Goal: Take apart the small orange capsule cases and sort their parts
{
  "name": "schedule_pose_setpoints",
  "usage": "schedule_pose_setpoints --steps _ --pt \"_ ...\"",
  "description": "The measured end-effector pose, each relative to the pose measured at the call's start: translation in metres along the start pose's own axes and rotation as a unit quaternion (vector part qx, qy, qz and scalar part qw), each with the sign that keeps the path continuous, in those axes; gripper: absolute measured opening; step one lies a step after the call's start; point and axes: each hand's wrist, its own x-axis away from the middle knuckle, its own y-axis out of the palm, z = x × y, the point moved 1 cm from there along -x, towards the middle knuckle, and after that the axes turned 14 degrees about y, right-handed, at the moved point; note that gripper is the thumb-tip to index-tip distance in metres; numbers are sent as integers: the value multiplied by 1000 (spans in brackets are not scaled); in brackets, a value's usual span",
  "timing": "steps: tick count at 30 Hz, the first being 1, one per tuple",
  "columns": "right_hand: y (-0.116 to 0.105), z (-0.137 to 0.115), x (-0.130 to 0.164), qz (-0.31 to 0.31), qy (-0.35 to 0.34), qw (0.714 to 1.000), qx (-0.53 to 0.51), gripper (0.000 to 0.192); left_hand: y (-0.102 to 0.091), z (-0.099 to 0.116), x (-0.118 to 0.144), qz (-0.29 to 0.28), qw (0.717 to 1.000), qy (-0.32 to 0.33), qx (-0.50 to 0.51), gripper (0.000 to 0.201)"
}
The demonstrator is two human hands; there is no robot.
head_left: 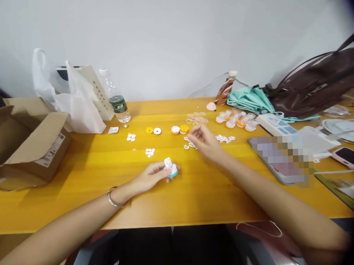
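Note:
My left hand (155, 173) is closed around a small round white piece with a teal base (173, 171); a white cut-out part stands up from its top. Over the wood table, my right hand (205, 142) hovers with thumb and forefinger slightly apart, and I see nothing between them. Just below its fingertips lie small white crown-shaped pieces (186, 147). Beside those fingers sit a yellow round part (184, 129) and a white round part (175, 130). Another yellow disc (149, 130) and white ring (157, 131) lie farther left.
Small white discs (150, 152) lie in clusters. Clear rings (196, 118) and orange-and-clear assembled pieces (236, 119) are at the back. A cardboard box (54, 153), water bottle (118, 103) and white bag (76, 109) stand left. A tablet (278, 159), brown bag (312, 87) and phone (349, 157) lie right.

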Motion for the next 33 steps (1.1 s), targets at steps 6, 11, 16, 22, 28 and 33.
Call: schedule_pose_setpoints --steps 6,11,16,22,28,33 --pt "40 -22 60 -275 30 952 -133 31 -3 -3 3 -75 997 -24 26 37" --pt "42 -26 60 -333 111 901 -256 26 -4 -1 6 -107 993 -31 34 34" --pt "40 -27 63 -375 144 865 -302 25 -3 5 6 -132 989 -29 62 38" --pt "43 -28 65 -306 134 901 -279 24 -1 2 6 -123 992 -2 43 41" --pt "51 -23 73 -216 90 942 -241 22 4 -5 10 -95 991 34 -90 39" --pt "53 -19 76 -182 51 956 -224 17 4 -8 9 -84 993 20 -76 41"
